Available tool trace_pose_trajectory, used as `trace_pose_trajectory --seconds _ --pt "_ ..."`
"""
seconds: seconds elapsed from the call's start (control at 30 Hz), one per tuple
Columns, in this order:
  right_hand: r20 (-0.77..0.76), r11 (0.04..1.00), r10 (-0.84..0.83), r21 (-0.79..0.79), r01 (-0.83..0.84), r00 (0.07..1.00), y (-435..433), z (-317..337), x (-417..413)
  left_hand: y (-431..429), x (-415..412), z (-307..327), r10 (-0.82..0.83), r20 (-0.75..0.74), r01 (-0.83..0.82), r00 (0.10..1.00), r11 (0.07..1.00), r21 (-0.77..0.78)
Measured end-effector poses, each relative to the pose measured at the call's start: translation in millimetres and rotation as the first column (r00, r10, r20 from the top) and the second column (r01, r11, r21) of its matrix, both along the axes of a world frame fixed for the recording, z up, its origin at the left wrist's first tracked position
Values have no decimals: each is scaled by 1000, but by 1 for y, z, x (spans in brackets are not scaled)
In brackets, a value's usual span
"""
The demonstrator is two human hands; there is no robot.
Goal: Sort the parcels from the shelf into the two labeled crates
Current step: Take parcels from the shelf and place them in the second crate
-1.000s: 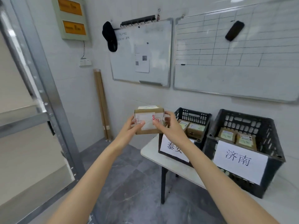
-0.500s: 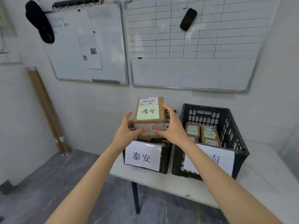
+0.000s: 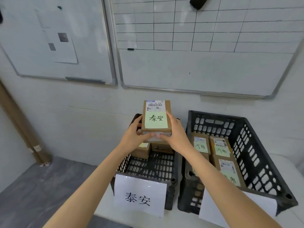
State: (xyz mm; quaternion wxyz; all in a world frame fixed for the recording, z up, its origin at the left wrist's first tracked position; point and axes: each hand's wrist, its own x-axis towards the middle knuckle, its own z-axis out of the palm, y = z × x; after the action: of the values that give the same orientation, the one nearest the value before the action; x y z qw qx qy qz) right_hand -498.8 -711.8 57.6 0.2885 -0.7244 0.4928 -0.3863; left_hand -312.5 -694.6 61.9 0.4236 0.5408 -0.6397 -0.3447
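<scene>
While left hand (image 3: 133, 139) and right hand (image 3: 177, 137) grip the parcel (image 3: 156, 120), boxes (image 3: 162, 148) beneath lie half-hidden.

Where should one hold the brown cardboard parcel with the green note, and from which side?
Grip the brown cardboard parcel by its two flat opposite sides, one hand from each side, as the left hand and right hand do: parallel faces, written top uncovered.

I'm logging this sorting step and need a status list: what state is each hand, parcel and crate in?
parcel: held up, green note facing the camera.
left hand: grips the parcel's left side.
right hand: grips its right side.
left crate: under the parcel, partly filled at far end.
right crate: partly filled.
</scene>
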Motion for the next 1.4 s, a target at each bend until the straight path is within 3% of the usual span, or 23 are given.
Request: trace_pose_trajectory --seconds 0.4,0.63,0.73,0.93,1.07,1.27,1.4 --pt "-51 980 -67 186 76 996 -70 -51 4 -98 13 -55 -48 -21 52 999 966 254" --pt "-53 967 -28 253 41 998 -80 -80 15 -111 16 -81 -204 142 177 969 968 179" --pt "-72 954 -7 298 28 997 -81 -89 20 -116 21 -97 -172 280 131 944 978 161" --pt "-215 904 157 425 -53 964 -84 -95 7 -122 34 -129 -226 325 144 918 955 258" --pt "-319 920 139 391 -4 938 -89 -87 -12 -123 38 -152 -300 309 180 902 914 363" --pt "-285 935 11 344 92 959 -97 -81 -27 -124 29 -193 -431 322 258 843 849 461" --pt "-271 936 -17 334 110 962 -100 -85 -31 -128 21 -216 -417 307 219 855 829 515"
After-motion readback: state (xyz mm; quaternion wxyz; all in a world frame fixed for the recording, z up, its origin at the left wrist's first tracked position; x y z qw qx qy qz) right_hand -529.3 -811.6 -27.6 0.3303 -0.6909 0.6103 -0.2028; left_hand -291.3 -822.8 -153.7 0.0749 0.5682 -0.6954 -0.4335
